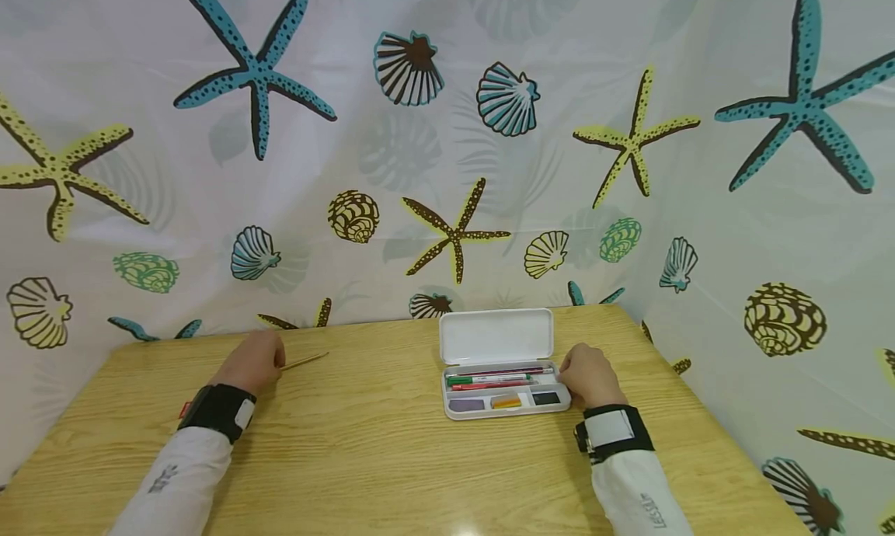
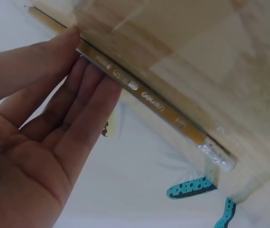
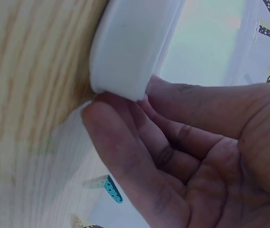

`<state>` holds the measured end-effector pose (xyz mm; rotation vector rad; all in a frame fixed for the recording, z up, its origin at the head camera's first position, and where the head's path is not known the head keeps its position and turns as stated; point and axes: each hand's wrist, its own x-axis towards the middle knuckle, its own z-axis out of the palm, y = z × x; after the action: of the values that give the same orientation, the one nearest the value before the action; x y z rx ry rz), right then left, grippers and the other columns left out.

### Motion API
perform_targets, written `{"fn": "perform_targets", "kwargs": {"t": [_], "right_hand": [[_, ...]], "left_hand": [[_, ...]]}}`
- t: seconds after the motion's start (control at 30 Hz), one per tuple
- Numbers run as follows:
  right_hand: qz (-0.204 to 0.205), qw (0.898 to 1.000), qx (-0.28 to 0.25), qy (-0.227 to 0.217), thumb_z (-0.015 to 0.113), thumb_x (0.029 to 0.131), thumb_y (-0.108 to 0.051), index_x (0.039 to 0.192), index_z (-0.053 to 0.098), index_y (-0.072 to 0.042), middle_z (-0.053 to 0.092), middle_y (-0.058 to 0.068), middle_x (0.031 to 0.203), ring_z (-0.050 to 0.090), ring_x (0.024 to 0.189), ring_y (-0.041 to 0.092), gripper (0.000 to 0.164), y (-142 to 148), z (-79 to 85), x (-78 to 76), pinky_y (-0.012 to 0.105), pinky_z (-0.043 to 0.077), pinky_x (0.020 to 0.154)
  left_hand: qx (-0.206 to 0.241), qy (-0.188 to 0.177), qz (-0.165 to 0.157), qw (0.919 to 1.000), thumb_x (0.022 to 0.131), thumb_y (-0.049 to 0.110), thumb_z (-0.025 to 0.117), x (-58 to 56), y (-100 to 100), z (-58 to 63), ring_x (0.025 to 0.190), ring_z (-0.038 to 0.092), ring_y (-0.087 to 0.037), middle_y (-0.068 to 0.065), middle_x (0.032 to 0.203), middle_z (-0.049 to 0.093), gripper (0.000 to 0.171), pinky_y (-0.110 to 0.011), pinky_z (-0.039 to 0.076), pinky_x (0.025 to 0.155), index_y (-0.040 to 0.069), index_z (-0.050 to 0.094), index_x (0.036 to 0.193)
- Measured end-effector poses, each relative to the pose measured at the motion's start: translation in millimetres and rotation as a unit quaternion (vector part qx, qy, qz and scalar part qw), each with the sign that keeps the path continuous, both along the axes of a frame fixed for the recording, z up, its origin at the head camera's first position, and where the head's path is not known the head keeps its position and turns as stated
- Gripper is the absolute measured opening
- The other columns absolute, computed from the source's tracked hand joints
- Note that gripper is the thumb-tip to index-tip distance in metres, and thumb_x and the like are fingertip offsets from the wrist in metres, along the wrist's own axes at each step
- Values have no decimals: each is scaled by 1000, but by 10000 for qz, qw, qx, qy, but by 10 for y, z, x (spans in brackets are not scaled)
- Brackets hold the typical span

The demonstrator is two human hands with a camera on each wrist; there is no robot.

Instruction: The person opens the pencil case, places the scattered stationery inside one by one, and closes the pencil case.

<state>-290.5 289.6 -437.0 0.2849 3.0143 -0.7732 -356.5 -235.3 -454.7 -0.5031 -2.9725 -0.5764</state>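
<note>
At the back left of the table, my left hand [image 1: 250,362] pinches a yellow pencil [image 2: 144,95] between thumb and fingertips. The pencil has a white eraser end and lies nearly flat, close to the tabletop. My right hand [image 1: 590,374] grips the right end of a white pencil case [image 1: 496,337], thumb on the rim and fingers against the outer wall. The case stands with its lid raised. Inside lie a green marker [image 1: 475,380], a red pen [image 1: 485,385] and a dark pencil [image 1: 517,371]. Its front compartments hold purple [image 1: 466,405], orange [image 1: 506,402] and black [image 1: 546,398] blocks.
The wooden table [image 1: 363,458] reaches back to a curtain [image 1: 315,163] printed with starfish and shells, which also runs along the right side. A small red object [image 1: 185,409] shows partly behind my left wrist.
</note>
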Motion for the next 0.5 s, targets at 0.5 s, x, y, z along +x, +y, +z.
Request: {"fn": "perform_targets", "kwargs": {"t": [0.5], "right_hand": [[-39,10000,-16,-52,71,90,-2,84,68,5,63,12,76,60,69,26,9,-7,13,-1,31,47,55]], "left_hand": [[19,121,17,9999,77,-19,63,-3,0,-76,73,55,-25,-13,81,62,21,-46,51,67,1,67,77]]}}
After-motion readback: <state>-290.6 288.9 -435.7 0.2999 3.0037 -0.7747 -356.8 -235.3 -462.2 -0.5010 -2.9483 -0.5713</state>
